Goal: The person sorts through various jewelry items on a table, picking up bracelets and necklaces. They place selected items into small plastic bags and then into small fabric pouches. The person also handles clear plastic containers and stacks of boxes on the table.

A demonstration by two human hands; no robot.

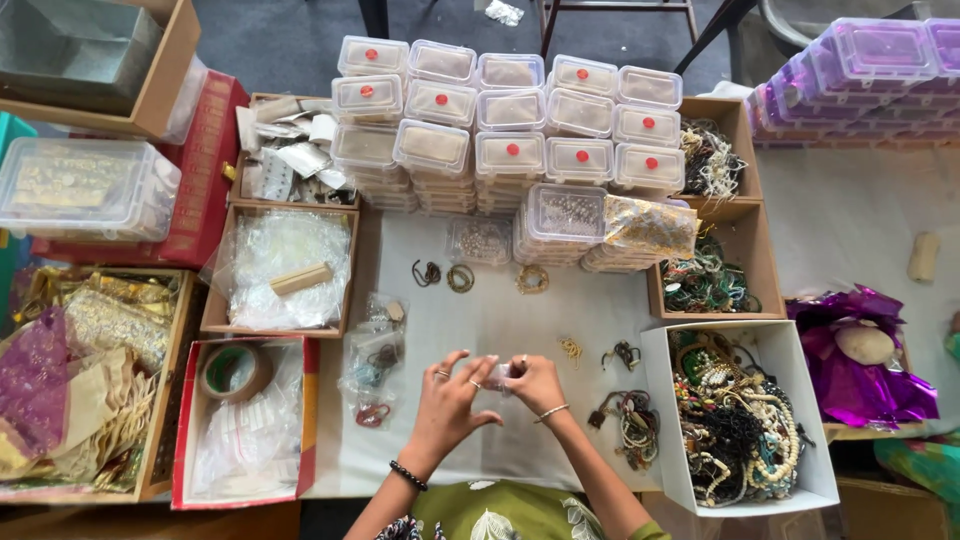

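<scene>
I see grey cloth-covered table; stacked clear plastic lidded boxes far centre. White cardboard box of tangled bead necklaces near right; red-sided box holding tape roll near left. My left hand, fingers half-curled, and right hand, fingers pinched, meet on small clear plastic pouch, near centre. My read: bagging step; contents too small to tell. Next move calls for steady pinch at pouch mouth.

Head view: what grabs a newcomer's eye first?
The block of stacked clear lidded boxes, many with red dots, at the table's far middle. Next, the white box heaped with bead necklaces at near right. At near centre, the left hand and right hand pinch a small clear bag together.
</scene>
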